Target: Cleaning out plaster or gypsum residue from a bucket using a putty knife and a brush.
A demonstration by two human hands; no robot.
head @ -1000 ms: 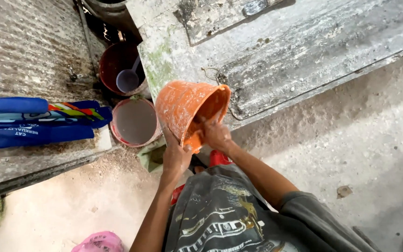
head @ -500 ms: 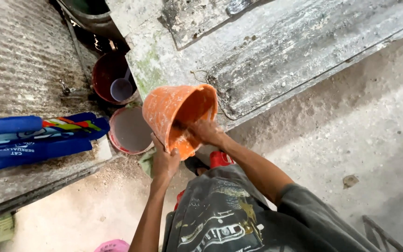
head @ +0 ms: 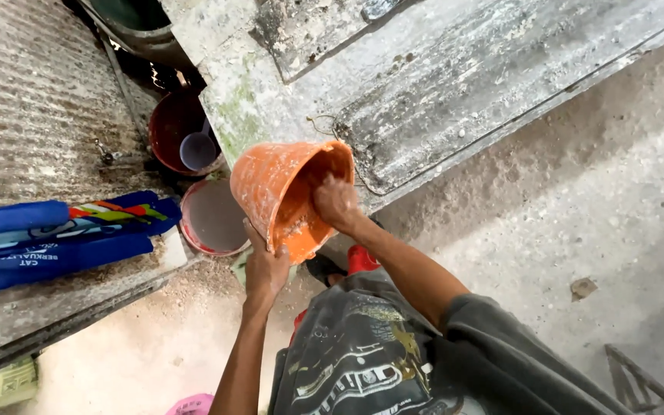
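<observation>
Orange plastic bucket (head: 286, 192), crusted with pale residue, is tipped on its side above a water-filled red pail (head: 213, 219). Left hand (head: 265, 269) clasps its lower rim, fingers curled shut. Right hand (head: 336, 201) reaches inside, seemingly scrubbing; its finger spread cannot be told. Rinsing likely needs the pail's water.

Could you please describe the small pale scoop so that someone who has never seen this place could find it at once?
Start at the grey corrugated sheet across the top, then go to its mossy left edge, where a dark red bucket stands on the ground. The pale scoop sits inside that bucket. It is smaller and paler than the pink-rimmed tub below and the orange bucket held tilted by both hands.
</observation>
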